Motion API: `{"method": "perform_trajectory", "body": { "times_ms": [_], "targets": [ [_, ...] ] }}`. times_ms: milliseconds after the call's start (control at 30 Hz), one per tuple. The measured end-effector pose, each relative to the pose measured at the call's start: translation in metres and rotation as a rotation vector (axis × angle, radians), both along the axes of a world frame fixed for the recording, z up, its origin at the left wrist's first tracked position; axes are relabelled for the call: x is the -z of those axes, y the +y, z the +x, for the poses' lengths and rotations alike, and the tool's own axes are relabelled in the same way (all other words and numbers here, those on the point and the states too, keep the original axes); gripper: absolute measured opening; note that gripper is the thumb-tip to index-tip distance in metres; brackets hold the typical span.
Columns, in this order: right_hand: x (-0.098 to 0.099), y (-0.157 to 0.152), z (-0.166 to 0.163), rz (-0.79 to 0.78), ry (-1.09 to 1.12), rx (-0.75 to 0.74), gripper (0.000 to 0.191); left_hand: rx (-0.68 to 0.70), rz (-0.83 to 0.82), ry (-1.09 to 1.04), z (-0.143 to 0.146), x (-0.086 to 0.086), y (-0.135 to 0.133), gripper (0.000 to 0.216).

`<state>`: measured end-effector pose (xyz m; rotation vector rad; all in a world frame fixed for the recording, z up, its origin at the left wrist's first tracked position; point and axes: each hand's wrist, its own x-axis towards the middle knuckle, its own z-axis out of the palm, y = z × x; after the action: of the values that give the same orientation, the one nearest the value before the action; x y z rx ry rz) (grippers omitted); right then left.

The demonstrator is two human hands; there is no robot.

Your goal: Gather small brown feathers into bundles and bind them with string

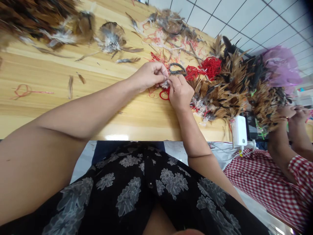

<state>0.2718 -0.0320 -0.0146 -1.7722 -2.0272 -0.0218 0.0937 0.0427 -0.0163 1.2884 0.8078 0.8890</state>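
My left hand [153,75] and my right hand [180,92] meet over the wooden table, fingertips pinched together. Between them shows a small grey-white feather tuft [165,85], mostly hidden by the fingers. Whether a thin thread is also pinched there cannot be made out. Just below the tuft, a loop of red string [164,94] lies against the tabletop. Behind my hands are scissors with a dark handle [178,69]. Red yarn [212,68] is bundled to the right, beside a long heap of brown feathers [227,88].
Dark brown feathers [36,21] pile at the far left, near a loose feather bunch [111,37]. At the table's right edge sit a white power bank [240,130] and cable. A purple mesh bag [281,67] lies behind a co-worker's hands [292,112].
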Motion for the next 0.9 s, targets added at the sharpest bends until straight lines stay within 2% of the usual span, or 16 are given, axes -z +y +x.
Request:
{"method": "perform_trajectory", "body": {
  "times_ms": [100, 267, 600, 700, 900],
  "targets": [
    [-0.005, -0.002, -0.006, -0.028, -0.085, 0.015, 0.049, -0.045, 0.012, 0.019, 0.003, -0.008, -0.006, 0.032],
    [-0.018, -0.006, -0.016, -0.123, -0.266, 0.077, 0.044, -0.055, -0.097, -0.001, 0.004, -0.021, -0.012, 0.037],
    [-0.009, -0.005, -0.013, -0.069, -0.389, 0.061, 0.048, -0.059, -0.152, -0.011, 0.003, -0.012, -0.007, 0.027],
    [-0.008, -0.005, -0.014, -0.109, -0.347, 0.068, 0.047, -0.074, -0.131, -0.020, 0.002, -0.006, -0.003, 0.025],
    [0.001, -0.002, -0.011, -0.158, -0.080, -0.002, 0.043, -0.056, -0.122, -0.080, 0.000, 0.004, 0.005, 0.029]
  ]
}}
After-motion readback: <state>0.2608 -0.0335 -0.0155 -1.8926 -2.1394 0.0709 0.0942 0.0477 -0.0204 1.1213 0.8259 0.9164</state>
